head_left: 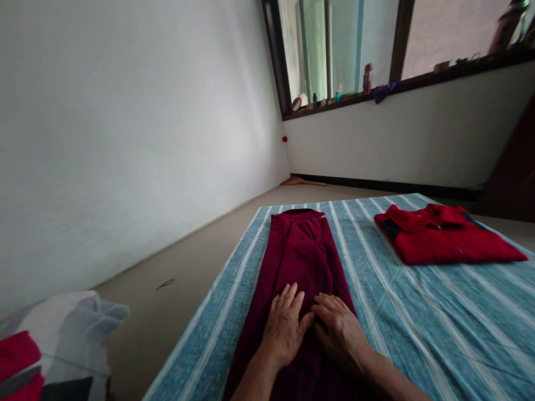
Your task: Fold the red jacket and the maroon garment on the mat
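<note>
Two flat hands on a maroon garment

The left hand (285, 328) and right hand (339, 328) lie open, palms down, side by side on the maroon garment (300, 250), grasping nothing. The garment lies folded lengthwise along the left edge of the striped blue cloth (438, 312). A folded red shirt (443, 240) sits near the cloth's far right corner.

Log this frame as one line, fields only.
left hand: flat on maroon garment | right hand: flat on it, beside left | striped sheet underneath | folded red shirt apart, right
</note>
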Available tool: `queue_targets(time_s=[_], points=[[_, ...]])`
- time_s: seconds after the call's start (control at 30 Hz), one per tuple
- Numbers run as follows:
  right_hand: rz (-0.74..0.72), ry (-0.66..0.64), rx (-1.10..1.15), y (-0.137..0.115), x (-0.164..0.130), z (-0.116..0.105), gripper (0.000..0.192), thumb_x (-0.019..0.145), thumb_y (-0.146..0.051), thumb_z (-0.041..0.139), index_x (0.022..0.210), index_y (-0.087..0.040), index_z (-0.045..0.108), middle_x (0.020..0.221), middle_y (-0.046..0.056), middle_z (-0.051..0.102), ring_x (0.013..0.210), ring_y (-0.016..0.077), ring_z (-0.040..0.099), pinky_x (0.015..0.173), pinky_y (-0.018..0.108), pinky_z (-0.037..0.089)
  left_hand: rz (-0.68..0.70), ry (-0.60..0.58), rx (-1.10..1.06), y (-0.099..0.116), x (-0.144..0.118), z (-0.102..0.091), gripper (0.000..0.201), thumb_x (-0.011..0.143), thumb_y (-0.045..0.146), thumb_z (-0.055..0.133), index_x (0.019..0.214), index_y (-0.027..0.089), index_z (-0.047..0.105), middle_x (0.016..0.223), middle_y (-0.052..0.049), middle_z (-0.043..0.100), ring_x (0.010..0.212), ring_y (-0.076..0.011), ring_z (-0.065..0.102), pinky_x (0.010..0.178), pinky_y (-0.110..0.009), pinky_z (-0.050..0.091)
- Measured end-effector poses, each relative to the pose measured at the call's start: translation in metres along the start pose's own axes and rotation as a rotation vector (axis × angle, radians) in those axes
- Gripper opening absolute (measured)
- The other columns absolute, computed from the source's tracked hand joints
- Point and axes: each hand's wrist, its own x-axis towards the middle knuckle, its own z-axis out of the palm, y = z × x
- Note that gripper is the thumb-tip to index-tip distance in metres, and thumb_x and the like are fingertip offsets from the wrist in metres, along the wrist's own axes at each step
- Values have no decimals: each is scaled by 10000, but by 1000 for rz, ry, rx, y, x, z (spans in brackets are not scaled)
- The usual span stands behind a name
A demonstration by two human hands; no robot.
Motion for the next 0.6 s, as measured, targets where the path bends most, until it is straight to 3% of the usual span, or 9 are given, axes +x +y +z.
queue_targets(time_s=[0.6], points=[[2, 12, -7, -4, 1, -3, 267, 790, -114, 509, 1011, -182, 644, 1206, 78, 603, 1165, 233, 506, 1038, 404, 350, 10, 15, -2, -3, 1, 4, 590, 931, 545, 291, 1356, 156, 419, 1468, -127, 319, 1371, -264, 223, 1090, -493, 256]])
